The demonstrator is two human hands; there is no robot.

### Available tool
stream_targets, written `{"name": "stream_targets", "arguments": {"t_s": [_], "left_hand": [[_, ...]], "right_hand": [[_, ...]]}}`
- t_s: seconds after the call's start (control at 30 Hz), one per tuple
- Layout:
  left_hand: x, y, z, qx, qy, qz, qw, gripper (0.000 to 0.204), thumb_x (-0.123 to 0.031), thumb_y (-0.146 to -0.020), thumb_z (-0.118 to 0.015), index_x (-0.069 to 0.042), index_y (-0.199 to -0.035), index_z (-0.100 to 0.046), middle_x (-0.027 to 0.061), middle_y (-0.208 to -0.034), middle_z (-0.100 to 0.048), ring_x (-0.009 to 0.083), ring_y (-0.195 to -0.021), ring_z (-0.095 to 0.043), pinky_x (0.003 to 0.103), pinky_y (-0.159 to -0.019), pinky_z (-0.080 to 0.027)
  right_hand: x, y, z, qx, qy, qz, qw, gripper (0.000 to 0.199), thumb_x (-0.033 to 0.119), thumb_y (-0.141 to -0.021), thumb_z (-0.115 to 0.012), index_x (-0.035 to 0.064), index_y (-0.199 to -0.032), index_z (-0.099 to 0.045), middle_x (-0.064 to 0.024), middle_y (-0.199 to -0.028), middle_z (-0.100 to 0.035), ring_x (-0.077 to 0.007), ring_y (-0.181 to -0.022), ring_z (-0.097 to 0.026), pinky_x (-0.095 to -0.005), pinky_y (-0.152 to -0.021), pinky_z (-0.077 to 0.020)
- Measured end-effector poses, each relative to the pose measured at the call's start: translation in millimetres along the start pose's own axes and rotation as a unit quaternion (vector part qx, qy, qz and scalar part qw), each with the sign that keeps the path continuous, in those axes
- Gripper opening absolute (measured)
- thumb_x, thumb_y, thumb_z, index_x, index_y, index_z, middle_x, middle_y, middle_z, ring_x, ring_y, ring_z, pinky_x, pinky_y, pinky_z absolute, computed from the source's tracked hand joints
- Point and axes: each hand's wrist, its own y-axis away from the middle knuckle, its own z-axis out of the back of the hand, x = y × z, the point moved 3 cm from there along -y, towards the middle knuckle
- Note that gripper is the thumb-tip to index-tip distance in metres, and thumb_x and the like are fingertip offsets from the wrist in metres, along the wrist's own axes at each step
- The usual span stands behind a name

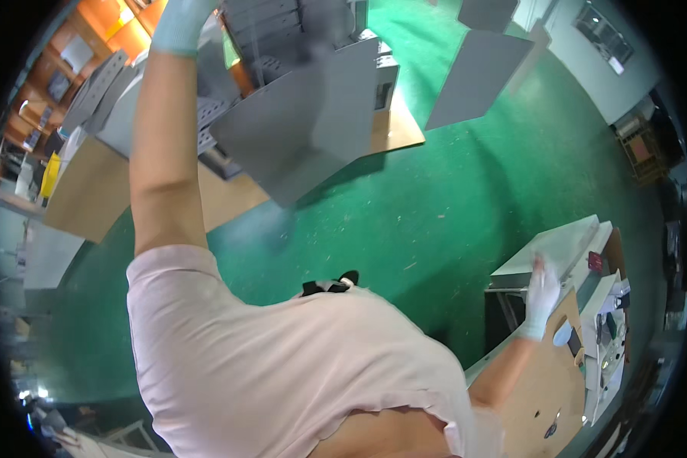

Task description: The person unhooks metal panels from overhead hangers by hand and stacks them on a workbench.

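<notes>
My left hand (180, 29) wears a pale glove and is raised high at the upper left, beside grey metal panels. The picture's upper edge cuts off its fingers, so what they touch is hidden. A large grey sheet-metal panel (290, 130) stands tilted to the right of my left arm. Low at the right, my right hand (542, 294), in a white glove, is slightly blurred. Its fingers look stretched out, with nothing visible in them. It is beside a white box-like cabinet (546, 248), above the near end of a tan worktable (546, 374); whether it touches either is unclear.
Tan boards (91, 191) lie under the grey metal parts at the left. Another grey panel (477, 80) stands upright at the upper right. Beside the worktable, a white tray (607, 351) holds small parts. The floor (382, 221) is green. Orange shelving (53, 69) stands far left.
</notes>
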Motion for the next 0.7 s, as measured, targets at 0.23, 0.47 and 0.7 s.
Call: {"name": "stream_targets", "arguments": {"t_s": [0.23,0.47,0.7], "left_hand": [[4.2,-27.5,-61.4,0.356,0.546,0.375,0.660,0.054,-0.037,-0.083,-0.057,-0.004,-0.122,-0.041,0.0160,-0.121,-0.050,0.0299,-0.116,-0.048,0.040,-0.099,-0.039],[9.9,-6.5,-47.0,0.427,0.609,0.058,0.666,0.030,-0.031,-0.087,-0.049,-0.007,-0.105,-0.046,0.0185,-0.103,-0.058,0.0300,-0.098,-0.059,0.037,-0.084,-0.047],[-31.2,22.9,-48.8,0.263,0.651,0.166,0.692,0.012,-0.020,-0.089,-0.042,-0.009,-0.091,-0.047,0.0135,-0.090,-0.057,0.0231,-0.077,-0.057,0.035,-0.070,-0.046]], "right_hand": [[314.3,-121.8,-144.1,0.140,-0.115,0.517,0.837,0.033,0.003,-0.072,-0.062,0.0030,-0.105,-0.054,-0.0129,-0.103,-0.059,-0.0327,-0.094,-0.056,-0.0380,-0.080,-0.0469],[422.0,-120.7,-233.3,0.254,0.118,0.613,0.739,0.033,0.011,-0.072,-0.064,0.0085,-0.104,-0.058,-0.0087,-0.095,-0.062,-0.0282,-0.089,-0.059,-0.0369,-0.077,-0.0484],[401.3,-115.0,-203.6,0.335,0.125,0.681,0.639,0.007,0.012,-0.076,-0.055,0.0109,-0.081,-0.060,-0.0048,-0.076,-0.062,-0.0249,-0.074,-0.063,-0.0376,-0.061,-0.0500]]}}
